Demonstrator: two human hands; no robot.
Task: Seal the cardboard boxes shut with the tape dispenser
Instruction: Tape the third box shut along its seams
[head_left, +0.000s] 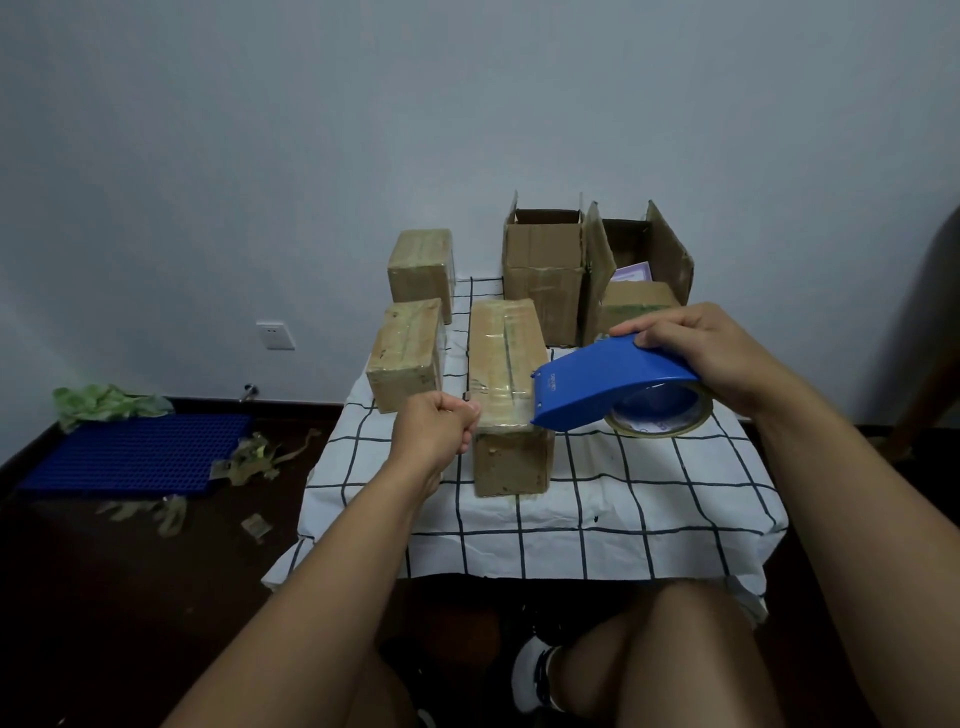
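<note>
Three sealed boxes: far left, near left, middle. Two open boxes at the back: one, another. One tape dispenser. One checked cloth. Two hands: left, right. One blue mat on the floor. One wall socket.

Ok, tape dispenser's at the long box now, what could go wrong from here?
1. The left hand sits curled right at the long box near the blue tape dispenser; tape or the cutter edge could catch the fingers.
2. The box lies on a loose checked cloth, so pulling tape may drag it.
3. Two open boxes stand close behind and could get knocked.
</note>
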